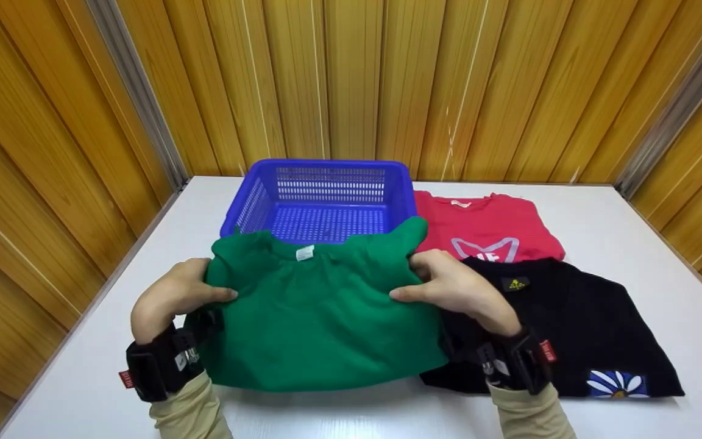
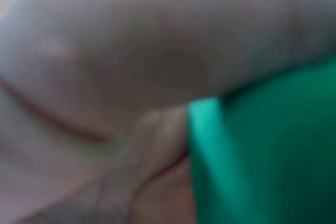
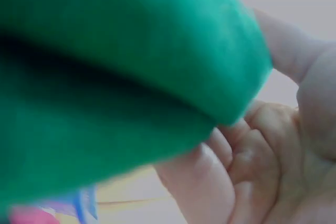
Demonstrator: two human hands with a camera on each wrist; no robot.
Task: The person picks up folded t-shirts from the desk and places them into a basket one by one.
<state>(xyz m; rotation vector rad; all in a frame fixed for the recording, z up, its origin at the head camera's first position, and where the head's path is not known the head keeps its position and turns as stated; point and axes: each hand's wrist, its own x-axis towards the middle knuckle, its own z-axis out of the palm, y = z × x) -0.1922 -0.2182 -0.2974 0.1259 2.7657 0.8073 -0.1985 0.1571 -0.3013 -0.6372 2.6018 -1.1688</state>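
One bare left hand pinches the near-left side of a green fabric shirt, thumb in front; the shirt is held above the white bench, between the hands. Beyond it stands a blue rectangular slotted plastic basket. The right hand pinches the shirt's opposite side. Beyond that hand lies a red printed fabric shirt; rightward, a black fabric shirt with a daisy patch.

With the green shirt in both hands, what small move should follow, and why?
Probably lay the green shirt flat on the white table: the left hand and right hand grip its sides, it is creased, and the red shirt and black shirt lie flat there.
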